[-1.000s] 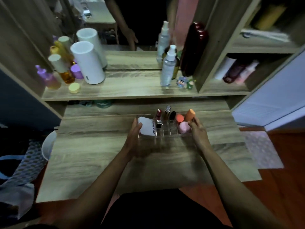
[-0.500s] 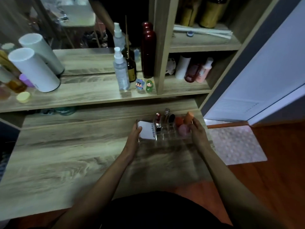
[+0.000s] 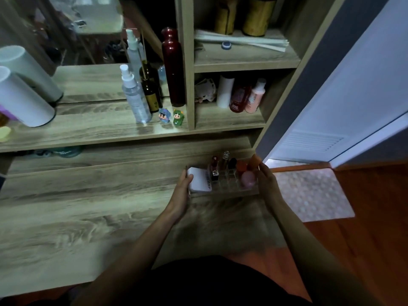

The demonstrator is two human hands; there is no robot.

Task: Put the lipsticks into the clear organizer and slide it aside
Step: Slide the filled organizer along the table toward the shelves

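Note:
The clear organizer (image 3: 227, 188) sits on the wooden desk (image 3: 88, 217), near its right end. Upright lipsticks (image 3: 215, 167) stand in its slots, next to a white compact (image 3: 199, 181), an orange sponge (image 3: 254, 162) and a pink sponge (image 3: 248, 178). My left hand (image 3: 182, 191) grips the organizer's left side. My right hand (image 3: 266, 181) grips its right side. Both hands hold it between them.
A shelf behind holds a clear spray bottle (image 3: 135, 100), a dark red bottle (image 3: 173, 67), two small figurines (image 3: 171, 115) and white cylinders (image 3: 19, 96). Bottles (image 3: 239, 94) fill the cubby at right. A white door (image 3: 344, 96) and a floor mat (image 3: 313, 193) lie to the right.
The organizer, held by both hands, has slid right along the desk toward its right end. My view has turned right with it.

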